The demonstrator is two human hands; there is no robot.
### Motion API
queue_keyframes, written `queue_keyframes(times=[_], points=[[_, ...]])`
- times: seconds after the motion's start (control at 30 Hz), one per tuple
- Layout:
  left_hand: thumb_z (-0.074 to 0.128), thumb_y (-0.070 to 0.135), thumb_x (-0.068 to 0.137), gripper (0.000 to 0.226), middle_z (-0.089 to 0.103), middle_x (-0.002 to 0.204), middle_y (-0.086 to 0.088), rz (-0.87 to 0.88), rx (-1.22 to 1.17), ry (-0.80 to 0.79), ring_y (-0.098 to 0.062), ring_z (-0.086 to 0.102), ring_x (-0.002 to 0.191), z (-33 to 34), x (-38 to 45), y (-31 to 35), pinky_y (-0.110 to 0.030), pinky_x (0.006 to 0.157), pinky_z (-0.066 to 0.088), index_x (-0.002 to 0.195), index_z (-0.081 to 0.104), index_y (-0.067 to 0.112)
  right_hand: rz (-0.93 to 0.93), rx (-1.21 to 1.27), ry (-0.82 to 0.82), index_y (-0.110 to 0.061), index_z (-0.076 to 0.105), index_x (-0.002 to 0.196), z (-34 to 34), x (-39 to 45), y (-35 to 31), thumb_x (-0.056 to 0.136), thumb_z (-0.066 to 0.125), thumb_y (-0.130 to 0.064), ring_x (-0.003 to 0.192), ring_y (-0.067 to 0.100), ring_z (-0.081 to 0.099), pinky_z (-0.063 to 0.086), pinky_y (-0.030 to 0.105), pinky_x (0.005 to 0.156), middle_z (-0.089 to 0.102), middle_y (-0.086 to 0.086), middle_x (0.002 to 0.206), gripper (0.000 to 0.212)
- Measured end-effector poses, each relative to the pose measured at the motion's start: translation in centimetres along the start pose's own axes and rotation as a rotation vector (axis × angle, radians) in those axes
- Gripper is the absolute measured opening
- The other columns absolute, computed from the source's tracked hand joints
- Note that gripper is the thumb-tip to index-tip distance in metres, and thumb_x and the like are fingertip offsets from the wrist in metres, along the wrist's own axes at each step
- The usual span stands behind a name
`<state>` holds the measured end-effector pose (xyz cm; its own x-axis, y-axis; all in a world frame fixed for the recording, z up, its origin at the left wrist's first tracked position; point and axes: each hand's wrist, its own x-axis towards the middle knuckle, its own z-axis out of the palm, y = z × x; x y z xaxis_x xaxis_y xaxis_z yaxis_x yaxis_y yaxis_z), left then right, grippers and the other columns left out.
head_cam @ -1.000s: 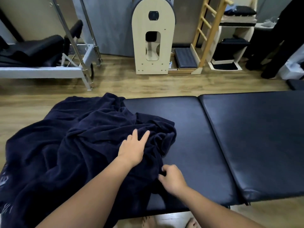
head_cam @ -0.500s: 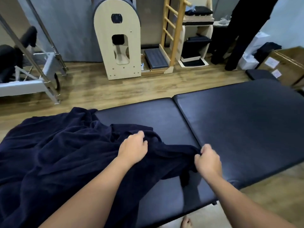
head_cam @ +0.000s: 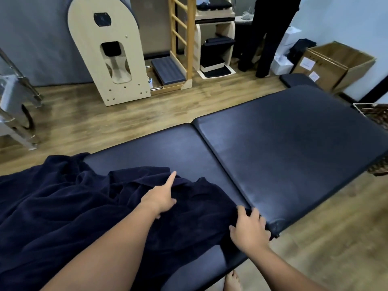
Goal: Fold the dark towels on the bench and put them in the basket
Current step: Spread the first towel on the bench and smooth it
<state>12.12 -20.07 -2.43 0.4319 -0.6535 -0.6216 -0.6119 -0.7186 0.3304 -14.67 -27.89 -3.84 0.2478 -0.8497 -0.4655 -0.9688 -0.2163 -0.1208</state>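
Note:
A large dark navy towel lies crumpled over the left part of the black padded bench and hangs off its left end. My left hand rests on top of the towel with the index finger stretched forward. My right hand grips the towel's right edge near the bench's front edge, beside the seam between the two pads. A wicker basket shows at the far right, mostly hidden behind the bench's right end.
A wooden barrel apparatus and ladder stand on the wood floor behind the bench. A person in black stands at the back right next to a cardboard box. A metal frame is at the left. My bare foot is under the front edge.
The view has swung right. My right hand has pulled the towel's edge rightward along the bench and lowered it onto the pad. My left hand has gone from curled to index stretched out.

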Motion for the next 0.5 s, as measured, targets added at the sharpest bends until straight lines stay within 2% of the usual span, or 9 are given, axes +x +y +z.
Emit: queue_keyframes(times=[0.07, 0.1, 0.17, 0.23, 0.3, 0.37, 0.43, 0.5], points=[[0.058, 0.033, 0.098, 0.084, 0.069, 0.092, -0.008, -0.040, -0.035, -0.139, -0.022, 0.067, 0.051, 0.8, 0.1, -0.2, -0.030, 0.049, 0.057, 0.153, -0.001, 0.054, 0.035, 0.032, -0.054, -0.039, 0.033, 0.140, 0.3, -0.1, 0.4, 0.092, 0.057, -0.048, 0.132, 0.034, 0.038, 0.042, 0.052, 0.099, 0.036, 0.006, 0.142, 0.054], [0.058, 0.032, 0.099, 0.072, 0.069, 0.089, -0.009, -0.035, -0.011, -0.148, -0.022, 0.068, 0.051, 1.1, 0.2, -0.2, -0.031, 0.050, 0.058, 0.153, 0.013, 0.046, 0.013, 0.039, -0.067, -0.038, 0.034, 0.139, 0.4, 0.1, 0.7, 0.092, 0.056, -0.046, 0.129, 0.032, 0.042, 0.043, 0.050, 0.098, 0.040, 0.005, 0.138, 0.052], [0.055, 0.028, 0.098, 0.030, 0.067, 0.094, -0.005, 0.003, 0.093, -0.049, -0.024, 0.070, 0.058, 1.5, 0.8, -0.1, -0.036, 0.058, 0.062, 0.126, 0.044, 0.025, -0.065, 0.079, -0.084, -0.036, 0.038, 0.135, 0.3, 0.3, 1.2, 0.090, 0.056, -0.034, 0.119, 0.029, 0.053, 0.049, 0.044, 0.094, 0.047, 0.003, 0.127, 0.049], [0.055, 0.026, 0.095, 0.011, 0.065, 0.098, -0.003, 0.030, 0.144, 0.027, -0.024, 0.069, 0.066, 1.6, 1.4, 0.2, -0.042, 0.067, 0.063, 0.104, 0.053, 0.020, -0.118, 0.138, -0.130, -0.036, 0.047, 0.131, -0.3, 0.0, 1.4, 0.084, 0.056, -0.025, 0.109, 0.026, 0.059, 0.051, 0.037, 0.088, 0.048, 0.000, 0.116, 0.049], [0.057, 0.029, 0.093, 0.012, 0.065, 0.097, -0.003, 0.076, 0.044, 0.110, -0.026, 0.067, 0.078, 1.0, 2.0, 1.2, -0.043, 0.075, 0.060, 0.100, 0.055, 0.019, -0.082, 0.158, -0.122, -0.036, 0.055, 0.126, -1.3, -0.2, 1.9, 0.079, 0.057, -0.023, 0.105, 0.023, 0.061, 0.051, 0.033, 0.085, 0.048, -0.003, 0.112, 0.049], [0.060, 0.032, 0.094, 0.018, 0.067, 0.099, -0.006, 0.167, -0.070, 0.232, -0.031, 0.065, 0.094, -0.3, 2.2, 3.1, -0.042, 0.083, 0.055, 0.103, 0.056, 0.018, -0.004, 0.162, -0.042, -0.034, 0.061, 0.123, -2.6, 0.0, 2.8, 0.074, 0.055, -0.023, 0.107, 0.024, 0.062, 0.051, 0.033, 0.088, 0.051, -0.002, 0.113, 0.050], [0.062, 0.030, 0.095, 0.029, 0.069, 0.103, -0.009, 0.289, -0.180, 0.328, -0.033, 0.063, 0.105, -1.9, 2.3, 6.0, -0.041, 0.089, 0.051, 0.120, 0.055, 0.018, 0.071, 0.168, 0.061, -0.031, 0.066, 0.119, -4.3, 0.4, 4.1, 0.070, 0.053, -0.021, 0.106, 0.028, 0.062, 0.053, 0.034, 0.089, 0.053, 0.001, 0.112, 0.052], [0.061, 0.029, 0.097, 0.038, 0.068, 0.110, -0.009, 0.416, -0.321, 0.376, -0.029, 0.061, 0.109, -3.4, 1.9, 9.6, -0.040, 0.093, 0.049, 0.132, 0.048, 0.021, 0.122, 0.142, 0.244, -0.027, 0.069, 0.115, -6.9, 1.0, 5.6, 0.070, 0.054, -0.018, 0.105, 0.032, 0.059, 0.052, 0.036, 0.087, 0.053, 0.005, 0.108, 0.048]])
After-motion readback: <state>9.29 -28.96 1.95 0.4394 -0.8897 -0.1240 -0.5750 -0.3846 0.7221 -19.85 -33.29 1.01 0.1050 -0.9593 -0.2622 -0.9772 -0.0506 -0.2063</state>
